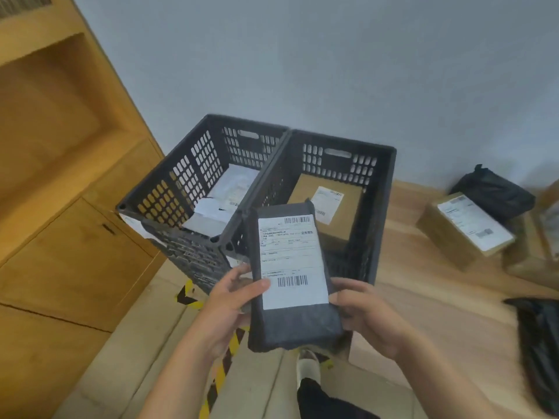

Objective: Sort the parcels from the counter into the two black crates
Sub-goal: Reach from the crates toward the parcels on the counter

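A flat dark grey parcel [290,325] with a white shipping label is held label-up in front of the two black crates. My left hand [230,306] grips its left edge with the thumb over the label's corner. My right hand [366,313] holds the right edge. The left crate [157,192] contains white and grey soft parcels [223,201]. Inside the right crate [384,182] lies a brown cardboard box [305,189] with a label.
On the wooden counter [423,297] to the right lie a labelled cardboard box [465,228], a black bag parcel [496,195] behind it and another black bag [538,343] at the right edge. Wooden cabinets [60,237] stand left. Yellow-black floor tape [223,370] runs below.
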